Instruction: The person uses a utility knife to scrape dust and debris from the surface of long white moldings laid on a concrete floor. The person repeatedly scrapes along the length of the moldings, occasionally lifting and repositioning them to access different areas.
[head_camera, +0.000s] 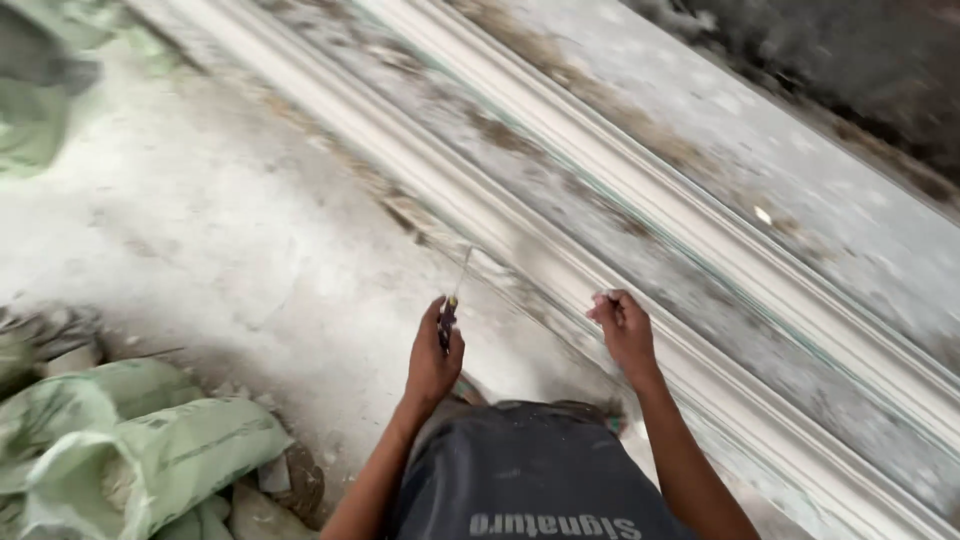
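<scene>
Head view, looking down over the person's dark shorts (530, 490) at a dusty floor.

Landmark: the long white plaster moulding (620, 270), which runs diagonally from upper left to lower right.

Left hand (433, 355): closed in a fist around the dark handle of a screwdriver (452, 305). The thin shaft points up and away from the person, and its tip ends just short of the moulding's near edge. Contact between tip and moulding cannot be confirmed; motion blur hides it.

Right hand (622, 325): loosely curled, fingers folded in, resting over the near rib of the moulding. It may pinch something small, but this cannot be told.

Progress, judged: the moulding looks fully cast and lies flat, its surface patchy with grey and brown residue. No clean scraped stretch can be made out next to the tool, so the work with the screwdriver appears to be at its start or barely begun; most of the length looks untouched.

Surroundings: green sacks (130, 440) lie well off the moulding, beyond the left hand.
</scene>
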